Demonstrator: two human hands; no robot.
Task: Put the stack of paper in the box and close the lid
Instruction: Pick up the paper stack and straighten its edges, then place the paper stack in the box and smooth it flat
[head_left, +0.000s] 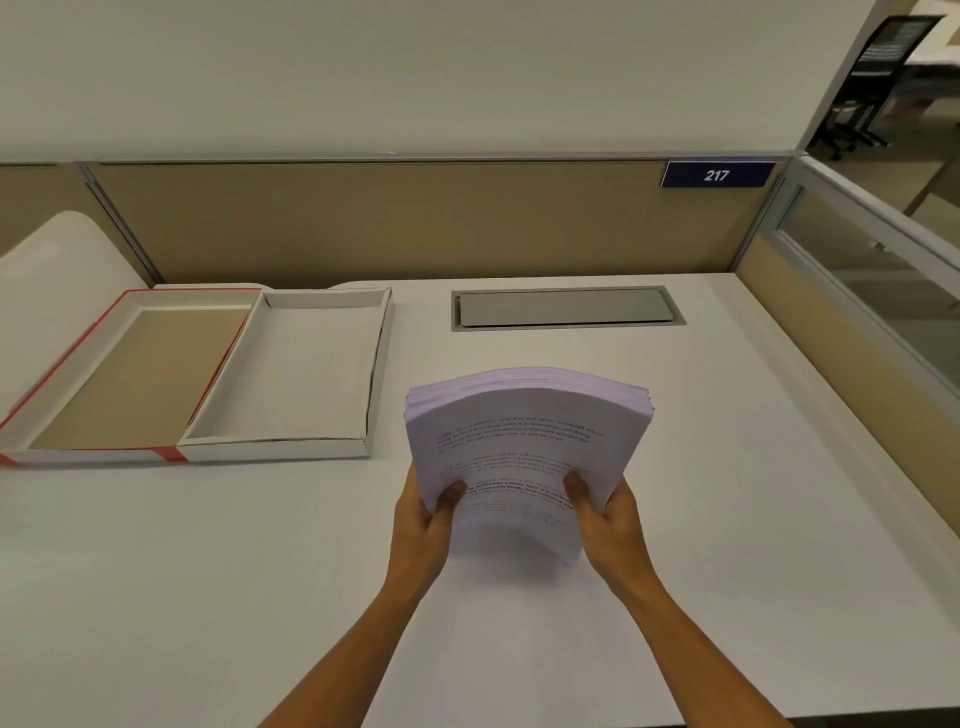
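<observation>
A thick stack of white printed paper (524, 431) is lifted above the desk and bows upward in the middle. My left hand (423, 519) grips its near left corner and my right hand (605, 514) grips its near right corner, thumbs on top. To the left on the desk lies the open white box (379, 358), shallow and with nothing inside. Its lid (57, 379), white with a red edge and a brown inner face, lies upside down directly left of the box, touching it.
The white desk (727, 467) has a grey cable hatch (566, 307) at the back centre. Beige partition walls close the back and right sides, with a blue sign reading 217 (717, 175). A rounded white panel (57, 260) stands behind the lid.
</observation>
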